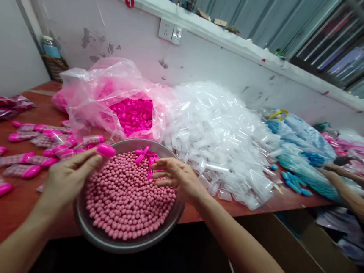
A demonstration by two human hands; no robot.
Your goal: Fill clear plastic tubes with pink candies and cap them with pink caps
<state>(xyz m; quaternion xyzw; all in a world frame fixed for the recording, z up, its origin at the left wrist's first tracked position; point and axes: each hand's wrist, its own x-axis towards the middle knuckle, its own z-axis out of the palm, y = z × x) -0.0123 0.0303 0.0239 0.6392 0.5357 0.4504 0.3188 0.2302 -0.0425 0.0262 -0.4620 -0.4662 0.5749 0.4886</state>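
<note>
Head view, read from the left: filled packets (22,170) with pink caps lie scattered over the red surface (9,215), some singly and some in small heaps. My left hand (66,179) comes next, its fingertips pinched narrow on a pink cap (106,150) held just over the near-left rim of the metal bowl (121,244). That bowl sits at the front edge, heaped with pink beads (128,200), and a few loose pink pieces (146,155) rest on top at the far side. My right hand (178,179) hovers over the beads with fingers loosely curled and touching those loose pieces; I cannot tell whether it has one pinched. Behind the bowl an open bag (109,92) shows a mass of bright pink caps (134,115), and to its right rises a big pile of clear sleeves (220,135). Further right are blue parts (297,159) in bags, and another person's arms (349,189) work there, well apart from mine. To do this well, I judge the cap should stay over the bowl so anything dropped lands in the beads, the pinch should sit on the cap's sides and leave its open end free, and the right fingers should lift one piece cleanly without dragging beads over the rim.
</note>
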